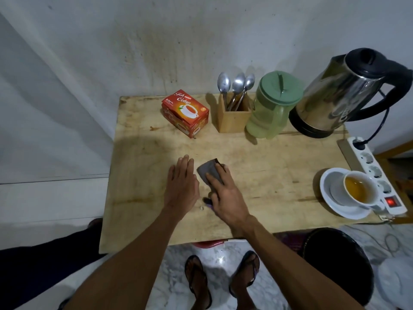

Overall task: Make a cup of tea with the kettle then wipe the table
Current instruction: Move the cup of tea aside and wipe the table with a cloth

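Seen from the head camera, a dark cloth is pressed flat on the wooden counter under the spread fingers of the right hand; the left hand lies open and empty just beside it. The wiping is best done with even pressure in overlapping strokes, and the droplet by the wrist should be taken up. A cup filled with tea is set on a saucer at the right edge. Three spoons are held in a wooden box. The green jug and the kettle are closed.
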Tool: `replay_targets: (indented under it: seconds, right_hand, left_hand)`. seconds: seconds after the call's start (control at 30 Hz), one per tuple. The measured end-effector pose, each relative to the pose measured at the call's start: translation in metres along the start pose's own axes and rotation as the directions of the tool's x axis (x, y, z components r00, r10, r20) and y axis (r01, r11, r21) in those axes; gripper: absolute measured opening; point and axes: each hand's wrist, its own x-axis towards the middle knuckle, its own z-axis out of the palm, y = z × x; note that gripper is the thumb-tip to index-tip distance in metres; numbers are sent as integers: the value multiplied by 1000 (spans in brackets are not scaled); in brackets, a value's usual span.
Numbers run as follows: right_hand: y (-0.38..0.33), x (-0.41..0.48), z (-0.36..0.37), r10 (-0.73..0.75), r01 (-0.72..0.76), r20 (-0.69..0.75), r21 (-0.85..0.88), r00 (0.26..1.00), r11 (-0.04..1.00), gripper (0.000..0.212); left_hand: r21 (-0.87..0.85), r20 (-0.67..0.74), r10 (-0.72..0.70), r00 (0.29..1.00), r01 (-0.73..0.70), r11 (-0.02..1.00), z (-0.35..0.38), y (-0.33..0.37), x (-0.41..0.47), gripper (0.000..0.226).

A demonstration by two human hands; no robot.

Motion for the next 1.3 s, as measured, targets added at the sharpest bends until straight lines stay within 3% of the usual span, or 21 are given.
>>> replay_targets:
  seconds: [0.1, 0.17, 0.23, 0.37, 0.5, 0.6, 0.67, 0.8, 0.9, 1.0, 1.07, 1.2, 1.3]
  right_hand:
    - [21, 1, -29, 133, -133, -100, 6, 986, 991, 56]
    - [44, 0, -46, 304, -307, -202, 19, 931, 952, 55]
    - [56, -2, -48, 384, -391, -232, 19, 893, 920, 55]
    - [24, -8, -19, 296, -302, -149, -18, 943, 953, 58]
    - [-15, -24, 6, 76, -76, 17, 7, 997, 997, 59]
    - [-15, -33, 3, -66, 64, 121, 22, 990, 998, 54]
    - [-2, -30, -11, -11, 10, 72, 10, 997, 1000, 54]
    - [26, -17, -32, 306, -306, -140, 23, 942, 952, 53]
    - [10, -16, -17, 275, -278, -119, -7, 954, 961, 55]
    - [-20, -23, 5, 38, -38, 37, -3, 999, 999, 57]
    - [-27, -22, 11, -53, 52, 68, 19, 996, 998, 56]
    - [-8, -7, -8, 104, -100, -85, 56, 991, 993, 56]
    - [30, 4, -32, 280, -278, -193, 39, 940, 960, 53]
  left_hand:
    - [-5, -21, 22, 1000, -22, 1000, 1, -3, -1, 51]
    - [-8, -31, 28, 999, -28, 1000, 1, -3, -1, 50]
    - [-19, -31, 31, 999, -32, 999, 2, -3, -1, 50]
    - [-22, -11, 21, 1000, -21, 1000, 1, -2, 0, 50]
    - [-42, -13, 33, 999, -34, 999, 1, -8, -7, 51]
    - [-55, -23, 56, 998, -57, 997, -3, -14, -20, 50]
    - [-56, -29, 51, 998, -53, 997, -5, -19, -26, 49]
    - [-102, -55, 31, 998, -37, 994, -8, -31, -19, 47]
    - [-201, -50, -62, 997, 51, 978, -17, -34, -4, 56]
    - [-347, -8, -202, 979, 187, 919, -26, -34, 23, 60]
    - [-465, -7, -285, 959, 249, 850, -33, -33, 47, 66]
    - [-651, 4, -426, 905, 326, 686, -50, -33, 92, 83]
    - [-737, -8, -452, 892, 301, 606, -55, -35, 120, 87]
